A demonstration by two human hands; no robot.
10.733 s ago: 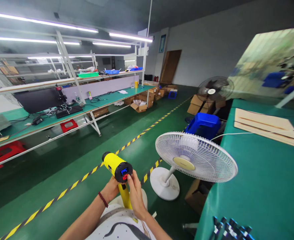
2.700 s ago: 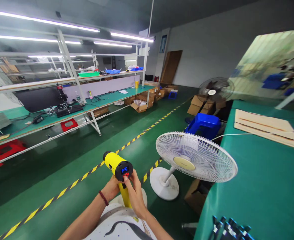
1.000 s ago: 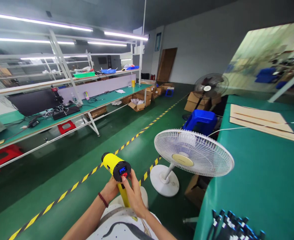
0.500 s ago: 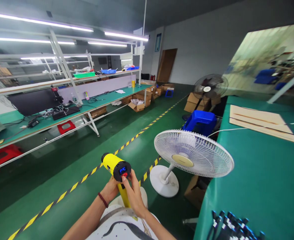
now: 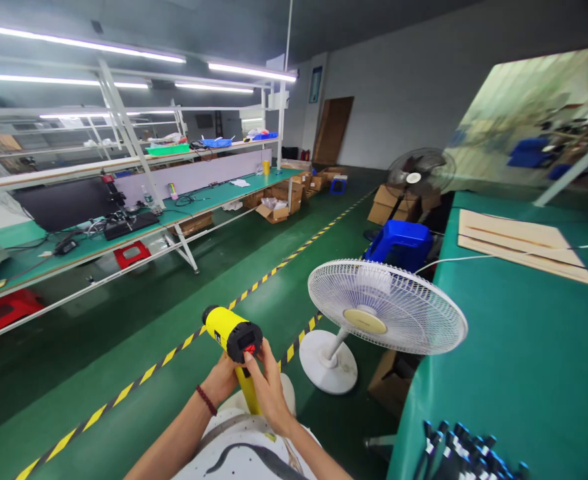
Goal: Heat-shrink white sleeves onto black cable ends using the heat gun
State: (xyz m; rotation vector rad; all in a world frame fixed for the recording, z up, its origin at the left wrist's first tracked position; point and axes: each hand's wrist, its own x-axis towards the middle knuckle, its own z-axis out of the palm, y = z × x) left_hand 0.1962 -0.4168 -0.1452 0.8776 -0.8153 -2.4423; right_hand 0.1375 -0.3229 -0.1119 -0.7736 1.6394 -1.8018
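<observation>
A yellow heat gun (image 5: 225, 326) with a black rear end is held in front of my body, its black nozzle pointing away to the left. My left hand (image 5: 224, 379) is closed around its handle, partly hidden behind it. My right hand (image 5: 268, 387) grips the rear end, fingers along the right side. Its thumb rests at the red button (image 5: 249, 349), just below a small display (image 5: 246, 339) that is dark. A dark red bead bracelet (image 5: 207, 400) circles my left wrist.
A white standing fan (image 5: 388, 307) is close on my right, beside a green-covered table (image 5: 504, 347) with boards (image 5: 524, 243) and black-and-blue parts (image 5: 467, 453). A blue stool (image 5: 399, 243) stands behind the fan. Across the taped aisle, a long workbench (image 5: 189, 212) carries a monitor (image 5: 69, 207).
The heat gun's display was lit with blue digits and is now dark. Both hands keep the same hold, with the right thumb still at the red button.
</observation>
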